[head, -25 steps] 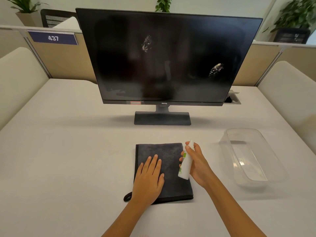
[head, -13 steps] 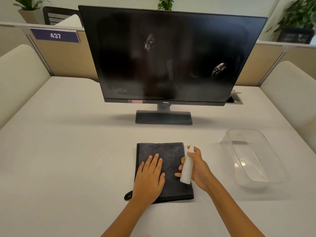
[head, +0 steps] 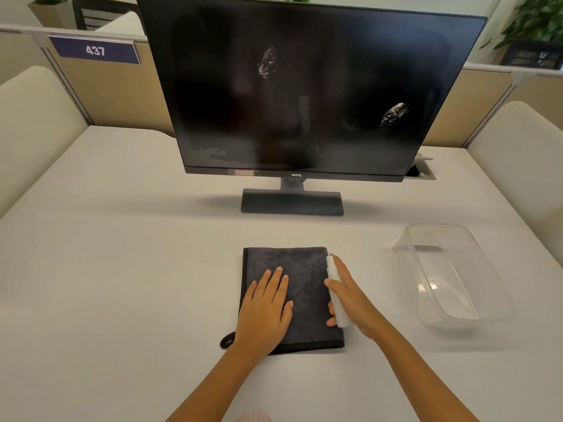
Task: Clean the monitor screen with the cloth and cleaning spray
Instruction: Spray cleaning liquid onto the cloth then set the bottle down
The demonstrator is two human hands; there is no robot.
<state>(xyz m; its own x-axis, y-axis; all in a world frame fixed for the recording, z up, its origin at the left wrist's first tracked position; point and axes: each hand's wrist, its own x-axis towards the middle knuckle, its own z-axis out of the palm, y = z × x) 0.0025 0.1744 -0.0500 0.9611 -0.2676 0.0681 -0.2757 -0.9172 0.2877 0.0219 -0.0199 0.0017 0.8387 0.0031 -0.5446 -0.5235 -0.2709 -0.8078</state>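
Our right hand (head: 350,295) is wrapped around the spray bottle (head: 336,295) at the folded cloth's (head: 300,278) right edge, nozzle toward the monitor (head: 304,86) ahead, while our left hand (head: 265,312) rests flat, fingers together, on the cloth.

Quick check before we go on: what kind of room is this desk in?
Most likely an open-plan office workstation. The desk is fenced by low partition panels, one carrying a numbered plate reading 437, and a desktop monitor stands on it. Potted plants sit behind.

cloth (head: 300,287): dark plush fabric | monitor (head: 304,92): glossy black | tray (head: 451,275): clear plastic
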